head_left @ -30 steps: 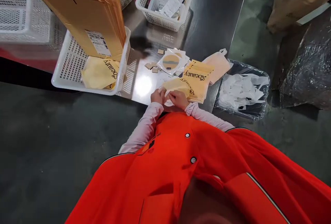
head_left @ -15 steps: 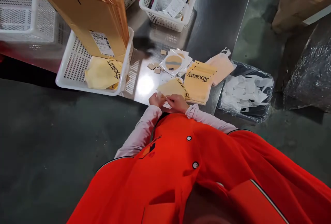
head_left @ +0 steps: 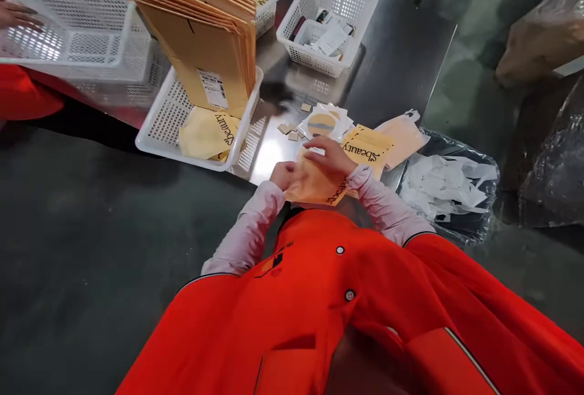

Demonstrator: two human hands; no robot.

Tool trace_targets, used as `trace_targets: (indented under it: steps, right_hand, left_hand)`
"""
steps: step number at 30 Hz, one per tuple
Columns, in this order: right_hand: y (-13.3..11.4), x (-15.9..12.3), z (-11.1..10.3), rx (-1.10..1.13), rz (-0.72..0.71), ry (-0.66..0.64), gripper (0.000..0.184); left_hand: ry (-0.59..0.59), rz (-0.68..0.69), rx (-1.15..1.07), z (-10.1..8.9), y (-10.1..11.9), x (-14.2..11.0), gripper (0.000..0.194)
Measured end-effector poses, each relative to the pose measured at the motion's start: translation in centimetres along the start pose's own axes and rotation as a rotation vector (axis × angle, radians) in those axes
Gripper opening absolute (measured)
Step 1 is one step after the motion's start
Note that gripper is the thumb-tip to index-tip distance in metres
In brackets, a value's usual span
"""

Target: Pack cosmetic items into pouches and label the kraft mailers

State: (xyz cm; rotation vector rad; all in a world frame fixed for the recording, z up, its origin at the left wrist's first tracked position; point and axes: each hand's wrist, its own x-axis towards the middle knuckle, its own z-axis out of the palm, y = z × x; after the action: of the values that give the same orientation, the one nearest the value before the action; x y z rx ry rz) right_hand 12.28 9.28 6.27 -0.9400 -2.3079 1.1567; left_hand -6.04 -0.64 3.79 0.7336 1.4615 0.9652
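A yellow paper mailer [head_left: 312, 183] with black lettering lies in front of my body at the table's near edge. My left hand [head_left: 283, 174] is closed on the mailer's left edge, thumb and fingers pinching it. Over the mailer's upper part is my right hand [head_left: 334, 154], its fingers stretched to the left and slightly apart. A small white patch shows by these fingers; I cannot tell what it is. Just beyond lie clear packets with round tan discs [head_left: 322, 122], small tan squares [head_left: 292, 132] and a stack of printed mailers [head_left: 365, 146].
A white basket [head_left: 182, 154] at left holds upright brown envelopes [head_left: 205, 48] and yellow mailers. Farther back stands another white basket [head_left: 331, 66] with small packages. White strips [head_left: 447, 185] fill a plastic-lined bin at right. Another person's hand [head_left: 18, 14] touches a basket at far left.
My hands have moved apart: the right has gone up and right across the mailer, the left stays at its edge. The mailer now lies flatter. Another person's hand has appeared at left.
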Motion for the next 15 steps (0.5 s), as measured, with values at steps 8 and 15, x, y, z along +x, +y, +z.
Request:
trace_targets:
  steps: [8,15]
  right_hand:
    - [-1.1,-2.6,2.8,0.362,0.162,0.209,0.039]
    - [-3.4,-0.5,0.4,0.315,0.162,0.522,0.045]
  left_hand:
    - [0.153,0.230,0.260,-1.2,3.6,-2.6,0.018]
    - [0.160,0.293,0.295,-6.2,4.9,-5.7,0.020]
